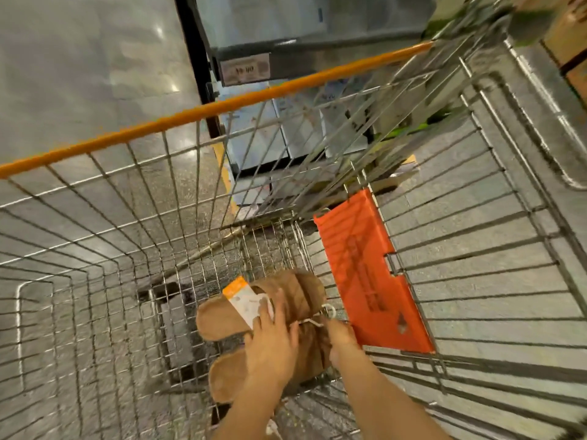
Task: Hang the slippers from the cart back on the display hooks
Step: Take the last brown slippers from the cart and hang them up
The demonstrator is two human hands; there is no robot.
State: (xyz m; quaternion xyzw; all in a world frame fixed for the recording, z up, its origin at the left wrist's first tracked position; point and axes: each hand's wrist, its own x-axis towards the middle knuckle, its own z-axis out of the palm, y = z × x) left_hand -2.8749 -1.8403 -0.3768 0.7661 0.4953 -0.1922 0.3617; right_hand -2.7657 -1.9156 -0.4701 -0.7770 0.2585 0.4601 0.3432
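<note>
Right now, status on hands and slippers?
Left hand resting on tan suede slippers in wire cart. Right hand pinching white plastic hanger. Nothing blocking.

- The floor (79,74) was grey, speckled and polished, with pale glints of overhead light toward 11 o'clock.
- A black-framed shelf unit (203,74) stood at 12 o'clock, carrying a blurred price label (245,68) on its edge.
- Pale packaged goods (286,134) sat low in the unit.
- A yellow floor line (226,176) ran along its base.
- Brown cardboard boxes (568,36) showed at 1 o'clock.
</note>
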